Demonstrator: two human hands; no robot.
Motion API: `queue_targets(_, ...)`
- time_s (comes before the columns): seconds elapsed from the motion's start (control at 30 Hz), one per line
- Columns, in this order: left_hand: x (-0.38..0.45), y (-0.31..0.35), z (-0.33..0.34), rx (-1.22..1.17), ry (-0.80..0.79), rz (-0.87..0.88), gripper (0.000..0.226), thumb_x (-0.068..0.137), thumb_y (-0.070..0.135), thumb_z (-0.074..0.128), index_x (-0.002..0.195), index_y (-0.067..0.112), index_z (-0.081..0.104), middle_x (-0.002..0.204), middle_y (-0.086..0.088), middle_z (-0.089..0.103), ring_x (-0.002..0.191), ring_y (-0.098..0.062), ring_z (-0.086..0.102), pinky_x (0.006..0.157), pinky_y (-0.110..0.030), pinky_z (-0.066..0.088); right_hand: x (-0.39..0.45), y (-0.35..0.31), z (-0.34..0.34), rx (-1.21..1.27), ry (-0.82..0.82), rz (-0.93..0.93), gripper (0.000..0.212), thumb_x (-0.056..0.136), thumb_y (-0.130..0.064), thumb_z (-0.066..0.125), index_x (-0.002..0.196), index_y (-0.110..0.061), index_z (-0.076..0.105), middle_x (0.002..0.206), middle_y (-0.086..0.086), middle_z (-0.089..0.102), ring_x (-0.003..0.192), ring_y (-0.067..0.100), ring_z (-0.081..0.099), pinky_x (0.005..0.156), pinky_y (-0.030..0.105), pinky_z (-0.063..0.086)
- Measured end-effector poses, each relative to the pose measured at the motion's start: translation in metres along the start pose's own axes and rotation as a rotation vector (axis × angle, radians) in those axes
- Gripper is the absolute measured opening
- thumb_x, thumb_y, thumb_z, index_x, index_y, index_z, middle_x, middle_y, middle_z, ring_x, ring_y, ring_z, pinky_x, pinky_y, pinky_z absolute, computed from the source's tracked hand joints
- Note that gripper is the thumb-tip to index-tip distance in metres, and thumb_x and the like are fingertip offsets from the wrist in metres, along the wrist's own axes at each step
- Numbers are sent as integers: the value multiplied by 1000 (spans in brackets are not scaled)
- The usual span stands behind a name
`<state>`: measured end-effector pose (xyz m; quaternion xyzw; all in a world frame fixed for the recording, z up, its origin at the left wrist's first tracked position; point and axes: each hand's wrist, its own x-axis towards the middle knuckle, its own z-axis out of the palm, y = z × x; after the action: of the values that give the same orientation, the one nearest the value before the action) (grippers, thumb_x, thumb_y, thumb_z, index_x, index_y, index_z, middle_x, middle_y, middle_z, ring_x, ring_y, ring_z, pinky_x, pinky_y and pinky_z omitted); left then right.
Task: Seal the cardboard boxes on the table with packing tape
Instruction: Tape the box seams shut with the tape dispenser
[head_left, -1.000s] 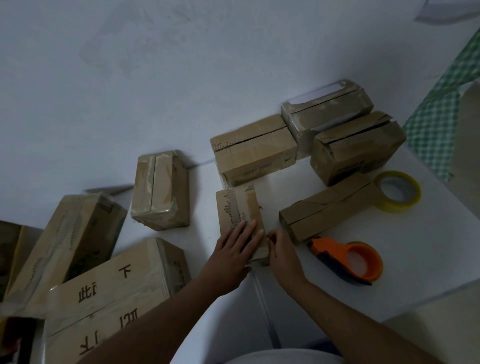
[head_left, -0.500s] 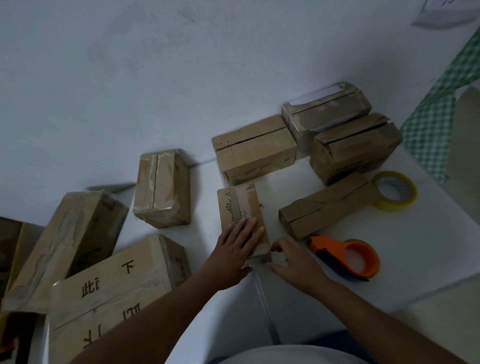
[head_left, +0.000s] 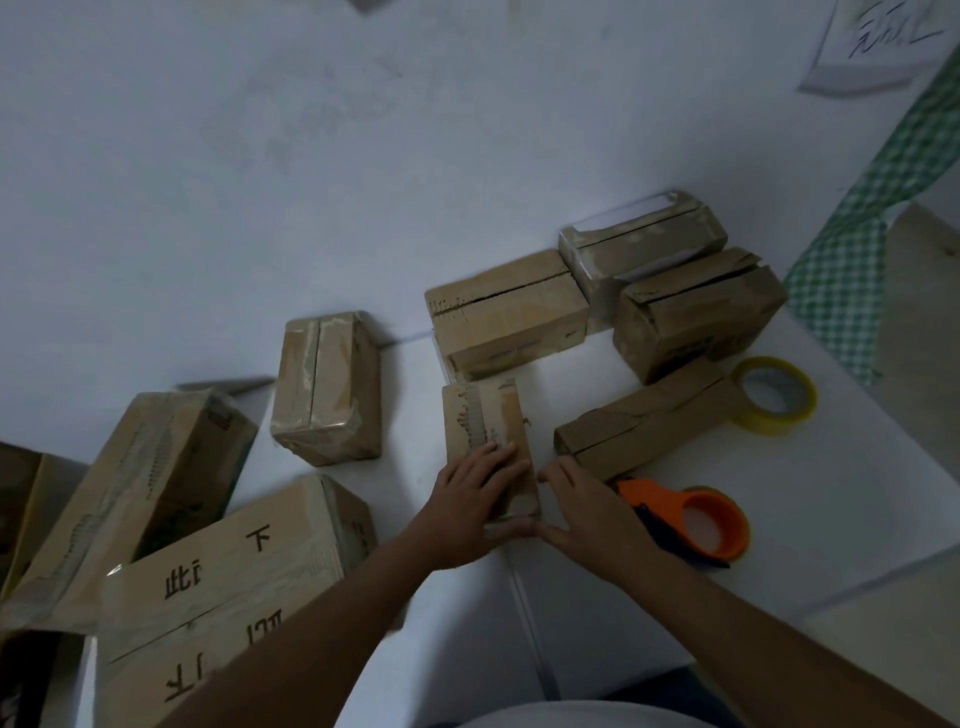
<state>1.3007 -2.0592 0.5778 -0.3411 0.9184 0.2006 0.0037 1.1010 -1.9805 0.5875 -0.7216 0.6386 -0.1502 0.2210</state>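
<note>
Small box (head_left: 485, 441) under left hand (head_left: 475, 499); right hand (head_left: 589, 501) seemingly touching.

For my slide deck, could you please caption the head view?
Both hands, left hand and right hand, press on a small cardboard box beside an orange tape dispenser.

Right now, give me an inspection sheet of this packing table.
Surface: white table, dim light.
Job's things: small box under the hands; orange tape dispenser and yellow tape roll lie unused.
Clutter: long box, three boxes at the wall, more at left.
Hands: left hand flat on the small box; right hand at its side.
Cables: nothing seen.
Surroundings: white wall, green checked cloth.
</note>
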Motion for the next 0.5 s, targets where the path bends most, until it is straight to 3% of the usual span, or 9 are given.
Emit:
queue_targets(0.1, 3, 4, -21, -129, 322, -42, 51, 99, 52, 41, 142, 25, 50, 158, -1, 30, 145, -19, 28, 115, -47, 30, 0, -9, -4, 4, 86, -110, 55, 92, -43, 59, 136, -14, 44, 136, 1, 42, 119, 15, 46, 98, 29, 44)
queue_targets(0.2, -13, 2, -26, -438, 657, -418, 36, 103, 39, 45, 133, 22, 55, 156, -2, 32, 144, -15, 30, 111, -26, 27, 7, -24, -1, -52, 57, -181, 55, 94, -42, 54, 141, -16, 40, 145, 1, 36, 128, 17, 38, 108, 31, 36)
queue_targets(0.3, -34, 13, -15, -1029, 634, -932, 23, 103, 35, 46, 125, 30, 53, 147, -3, 44, 122, -12, 48, 98, -27, 33, 19, -37, 10, -135, -23, -223, 59, 96, -45, 47, 146, -19, 33, 155, 1, 26, 142, 21, 26, 116, 35, 20)
queue_targets(0.37, -41, 19, -5, -1372, 559, -1203, 38, 104, 38, 44, 135, 17, 51, 143, -7, 47, 117, -16, 49, 99, -33, 36, 28, -40, 18, -212, -87, -240, 65, 96, -50, 43, 151, -20, 23, 161, 0, 11, 149, 20, 7, 120, 37, 3)
queue_targets(0.43, -48, 20, 7, -1667, 538, -1349, 52, 104, 42, 42, 140, 5, 48, 139, -14, 51, 124, -27, 50, 104, -38, 38, 33, -38, 25, -303, -145, -232, 74, 97, -56, 37, 155, -19, 9, 163, 0, -4, 150, 18, -8, 117, 38, -13)
queue_targets(0.5, -56, 20, 15, -1849, 501, -1370, 57, 104, 48, 36, 132, 2, 55, 124, -13, 62, 115, -27, 56, 98, -37, 41, 34, -33, 30, -376, -165, -228, 76, 97, -59, 26, 156, -18, 1, 162, 1, -11, 149, 19, -13, 114, 39, -19)
